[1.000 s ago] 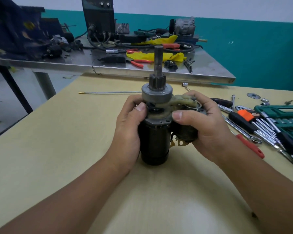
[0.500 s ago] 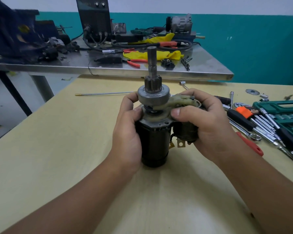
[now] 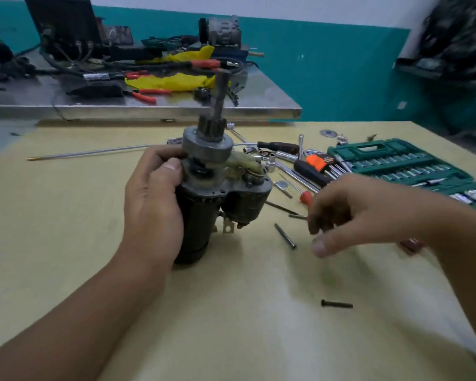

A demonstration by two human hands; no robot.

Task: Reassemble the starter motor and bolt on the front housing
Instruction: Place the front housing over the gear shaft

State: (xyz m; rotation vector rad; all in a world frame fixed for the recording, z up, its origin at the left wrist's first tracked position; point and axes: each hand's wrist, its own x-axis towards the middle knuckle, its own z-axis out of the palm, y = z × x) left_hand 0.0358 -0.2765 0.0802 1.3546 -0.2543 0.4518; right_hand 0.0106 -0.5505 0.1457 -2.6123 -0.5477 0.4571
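"Where's the starter motor (image 3: 217, 199)?"
"Upright on the tabletop (image 3: 66, 215), the left hand (image 3: 151, 204) wrapped round its body."
"The right hand (image 3: 349, 215)?"
"Blurred, holding nothing, fingers loosely curled above two loose bolts (image 3: 285, 235)."

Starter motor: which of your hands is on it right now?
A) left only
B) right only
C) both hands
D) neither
A: the left hand grips the upright starter motor by its body, while the right hand hangs apart over the table, off to the right, holding nothing visible.
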